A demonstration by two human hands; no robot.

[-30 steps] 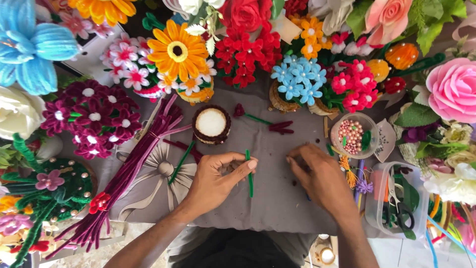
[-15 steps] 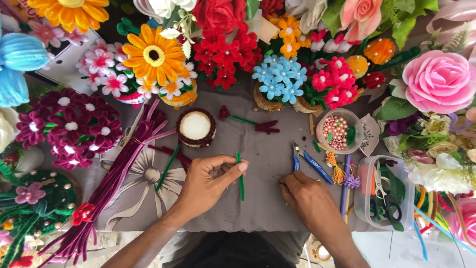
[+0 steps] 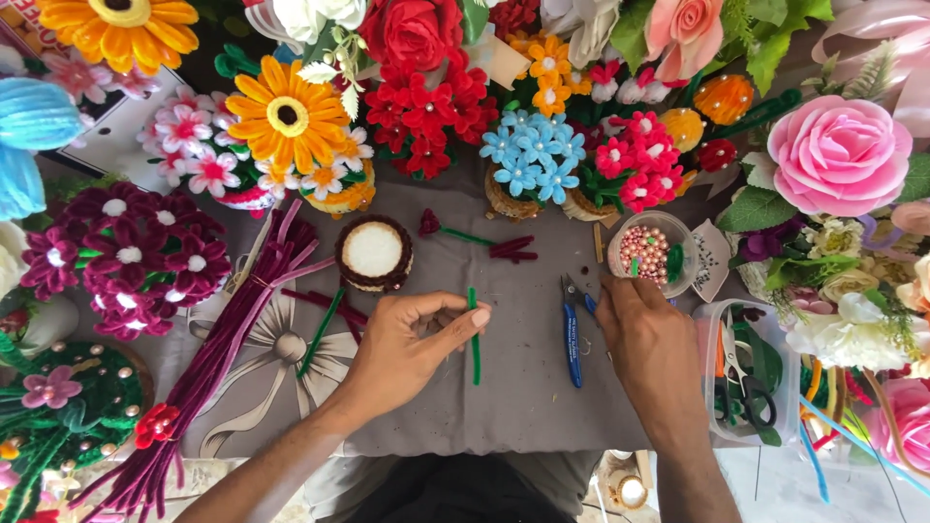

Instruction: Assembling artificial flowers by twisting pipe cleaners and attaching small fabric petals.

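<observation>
My left hand [image 3: 402, 353] pinches a short green pipe cleaner [image 3: 474, 341] between thumb and forefinger, holding it upright over the grey cloth [image 3: 523, 407]. My right hand [image 3: 644, 339] rests fingers-down on the cloth, its fingertips on the upper ends of blue-handled pliers [image 3: 573, 329] that lie flat to its left. Whether it grips them is unclear. Just beyond its fingers stands a clear cup of pink beads [image 3: 647, 252].
Handmade flowers ring the cloth: a yellow sunflower [image 3: 288, 114], red blooms [image 3: 426, 107], blue flowers [image 3: 531, 155], a pink rose [image 3: 838, 153]. A bundle of maroon pipe cleaners [image 3: 218, 353] lies at left, a small brown pot [image 3: 374, 253] behind, a clear box with scissors [image 3: 741, 373] at right.
My right hand has moved up and right, from beside the green pipe cleaner to the pliers near the bead cup. The left hand keeps its hold on the pipe cleaner.
</observation>
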